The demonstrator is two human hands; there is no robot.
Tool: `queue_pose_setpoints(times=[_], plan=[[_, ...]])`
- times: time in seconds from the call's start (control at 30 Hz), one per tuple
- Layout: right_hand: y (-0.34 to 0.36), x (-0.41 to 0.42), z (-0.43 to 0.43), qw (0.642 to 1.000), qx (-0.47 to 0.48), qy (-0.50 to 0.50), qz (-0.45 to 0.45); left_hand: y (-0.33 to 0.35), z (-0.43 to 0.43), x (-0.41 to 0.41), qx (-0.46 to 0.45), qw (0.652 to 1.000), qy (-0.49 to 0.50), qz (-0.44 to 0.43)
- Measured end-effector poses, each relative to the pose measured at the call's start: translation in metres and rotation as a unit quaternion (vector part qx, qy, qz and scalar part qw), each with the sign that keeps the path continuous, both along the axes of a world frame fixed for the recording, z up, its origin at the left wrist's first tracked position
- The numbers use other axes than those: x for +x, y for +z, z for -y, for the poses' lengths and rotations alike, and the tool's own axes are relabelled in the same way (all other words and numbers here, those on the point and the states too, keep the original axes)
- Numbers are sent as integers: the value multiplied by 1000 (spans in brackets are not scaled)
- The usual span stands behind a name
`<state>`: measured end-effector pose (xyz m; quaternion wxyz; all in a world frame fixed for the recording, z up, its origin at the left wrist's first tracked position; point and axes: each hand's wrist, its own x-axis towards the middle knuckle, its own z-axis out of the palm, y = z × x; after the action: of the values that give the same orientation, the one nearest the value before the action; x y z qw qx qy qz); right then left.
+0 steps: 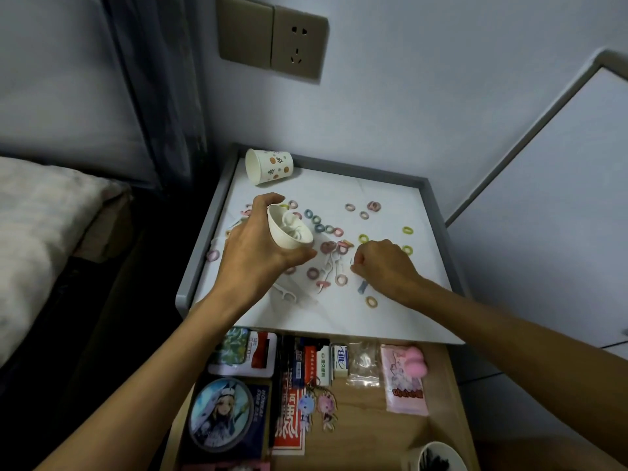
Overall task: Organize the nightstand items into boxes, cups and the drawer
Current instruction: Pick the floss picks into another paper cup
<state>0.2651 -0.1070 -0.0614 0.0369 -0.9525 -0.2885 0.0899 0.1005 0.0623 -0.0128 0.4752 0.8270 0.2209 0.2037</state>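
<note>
Far left: bed (44, 205), not involved. Nightstand top (390, 185), back-left corner: 1 patterned paper cup (268, 165) on its side, mouth toward the bed, inside looks empty.

Left hand (258, 256) grips the white paper cup (284, 242), thumb and fingers wrapped round its wall, mouth tilted up toward the camera. Floss picks (293, 228) are visible inside it.

Centre: loose floss picks (328, 266) lie on the top among scattered hair ties (319, 222).

Right hand (384, 266): fingers curled together, tips down at the surface just beside the loose picks. Cannot tell whether 1 is pinched.

Below: drawer (373, 433) open, holding packets and keychains.

Step in hand, judged: collecting floss picks into the white cup. Next move calls for a fine pinch on 1 thin pick, a lift, and a release over the cup mouth held near. Hair ties not yet sorted; the patterned cup is probably for them.
</note>
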Motion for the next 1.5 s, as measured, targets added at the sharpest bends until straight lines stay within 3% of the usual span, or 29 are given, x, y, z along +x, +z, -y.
queue_pose_setpoints(times=[0.17, 0.63, 0.8, 0.97, 1.3, 1.5], plan=[[2, 3, -17, 995, 22, -76, -59, 1, -1, -2, -8, 1000, -3, 3], [7, 4, -29, 990, 18, -94, -107, 3, -3, -4, -5, 1000, -3, 4], [4, 0, -32, 998, -60, -25, -12, 4, -2, -4, -1, 1000, -8, 5], [13, 1, -26, 983, -137, 99, 65, 4, -3, -3, 2, 1000, -10, 3], [20, 5, -25, 990, -98, 102, 7, 1, -4, -2, -3, 1000, -10, 3], [23, 0, -31, 979, -148, 128, 57, 1, -2, -2, -5, 1000, -13, 3]])
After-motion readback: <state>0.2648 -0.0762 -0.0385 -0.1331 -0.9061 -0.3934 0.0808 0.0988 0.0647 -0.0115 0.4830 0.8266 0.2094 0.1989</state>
